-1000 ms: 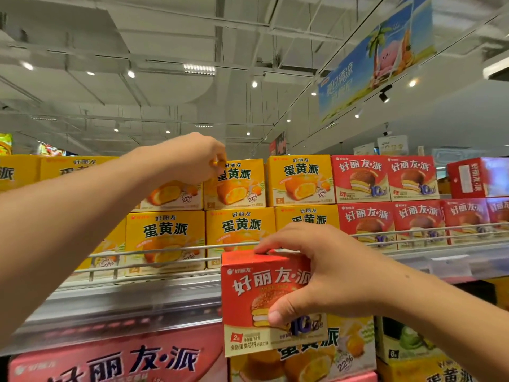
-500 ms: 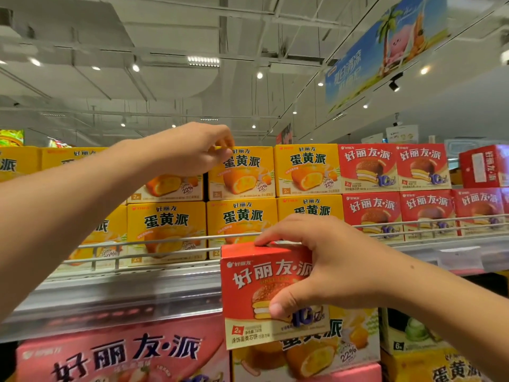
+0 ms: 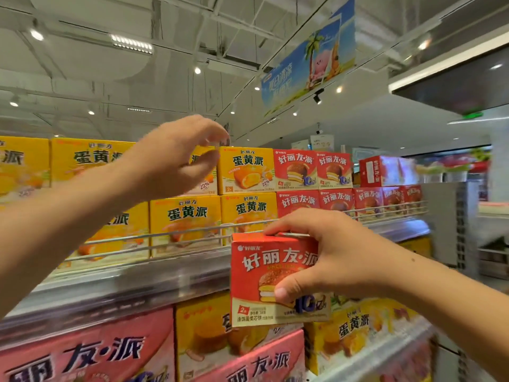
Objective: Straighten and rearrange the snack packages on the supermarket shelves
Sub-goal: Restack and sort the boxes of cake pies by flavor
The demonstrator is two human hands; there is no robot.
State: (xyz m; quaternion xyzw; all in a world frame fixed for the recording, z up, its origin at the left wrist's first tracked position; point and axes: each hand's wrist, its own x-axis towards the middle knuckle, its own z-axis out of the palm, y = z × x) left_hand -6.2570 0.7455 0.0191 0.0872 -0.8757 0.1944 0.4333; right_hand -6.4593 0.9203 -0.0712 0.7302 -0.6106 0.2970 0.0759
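the right hand holds a red box in front of the shelf, thumb pressed on its printed face, fingers curled over its top edge. the box is upright, red with white characters, a picture of a layered pie and a cream band along the bottom; its right side is covered by the hand. it sits level with the shelf's front edge, before the rail. the left hand is raised near the top of the upper yellow boxes, fingers loosely bent and apart, gripping nothing; it hides most of one yellow box. red boxes stand stacked toward the shelf's right end. the lower packs are cut off by the frame and blurred.
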